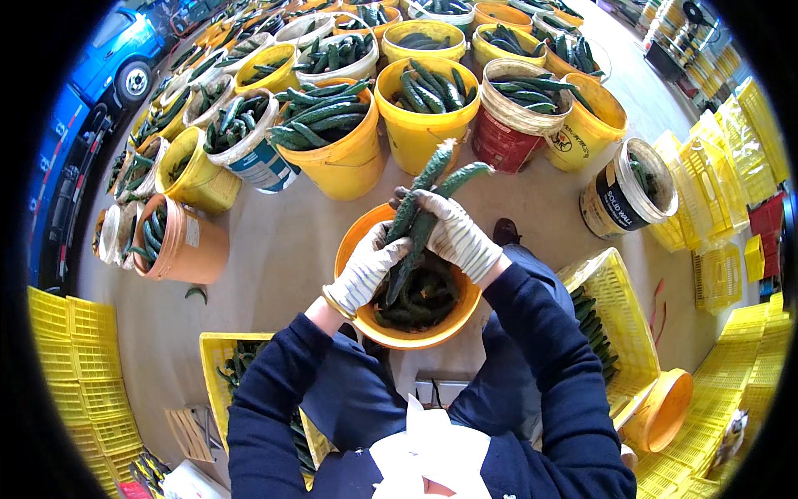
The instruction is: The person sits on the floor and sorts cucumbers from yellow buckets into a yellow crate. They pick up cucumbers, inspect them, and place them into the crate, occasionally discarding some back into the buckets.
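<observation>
two gloved hands are seen over an orange bucket [353,249] at the centre, and a bunch of long cucumbers [428,195] is gripped between them. the left hand [370,270] is wrapped around the lower part of the bunch, right above the bucket's near-left rim, and the right hand [453,233] is clamped on the middle of it, so the hands are close together on the same bunch. the bunch is held tilted, tips pointing far and right, above more cucumbers piled in the bucket. on the floor beyond, many yellow buckets [420,133] and white ones, all filled with cucumbers, are packed side by side. a yellow crate [611,287] with cucumbers is set to the right, another yellow crate [214,349] to the near left, and a tipped orange bucket [187,245] is seen at the left.
</observation>
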A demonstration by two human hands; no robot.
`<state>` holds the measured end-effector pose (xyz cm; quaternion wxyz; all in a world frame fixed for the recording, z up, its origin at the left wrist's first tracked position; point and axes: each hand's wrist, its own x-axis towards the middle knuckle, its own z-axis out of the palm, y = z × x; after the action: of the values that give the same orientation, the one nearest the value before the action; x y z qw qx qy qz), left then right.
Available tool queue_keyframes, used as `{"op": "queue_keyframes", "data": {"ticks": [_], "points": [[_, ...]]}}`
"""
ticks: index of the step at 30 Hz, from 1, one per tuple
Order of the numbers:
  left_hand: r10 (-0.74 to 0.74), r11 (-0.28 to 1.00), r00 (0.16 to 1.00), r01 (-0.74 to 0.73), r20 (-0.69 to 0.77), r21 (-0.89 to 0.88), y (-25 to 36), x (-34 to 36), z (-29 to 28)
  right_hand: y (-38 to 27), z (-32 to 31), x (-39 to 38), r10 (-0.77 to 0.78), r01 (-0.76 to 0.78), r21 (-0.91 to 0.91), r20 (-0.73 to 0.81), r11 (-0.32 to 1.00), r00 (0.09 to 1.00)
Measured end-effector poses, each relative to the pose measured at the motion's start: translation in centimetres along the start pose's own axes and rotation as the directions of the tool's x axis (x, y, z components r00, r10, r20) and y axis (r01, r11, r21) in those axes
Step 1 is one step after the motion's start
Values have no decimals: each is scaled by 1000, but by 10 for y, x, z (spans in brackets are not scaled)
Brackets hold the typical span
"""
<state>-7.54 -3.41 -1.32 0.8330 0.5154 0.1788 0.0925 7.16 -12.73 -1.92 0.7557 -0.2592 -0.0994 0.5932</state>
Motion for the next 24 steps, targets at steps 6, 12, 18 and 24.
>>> {"op": "queue_keyframes", "data": {"ticks": [6, 12, 18, 24], "points": [[93, 994, 992, -86, -88, 74, -1, 9, 3, 31, -6, -3, -80, 68, -83, -151, 994, 985], [64, 998, 996, -66, -55, -21, 12, 10, 8, 16, -9, -4, -61, 68, 72, -98, 995, 993], [111, 987, 993, -106, -35, 118, 4, 10, 6, 23, -17, -2, -81, 93, 168, -76, 981, 994], [1, 847, 987, -85, 159, 524, 9, 12, -3, 15, -15, -4, -154, 152, -28, -215, 988, 964]]}}
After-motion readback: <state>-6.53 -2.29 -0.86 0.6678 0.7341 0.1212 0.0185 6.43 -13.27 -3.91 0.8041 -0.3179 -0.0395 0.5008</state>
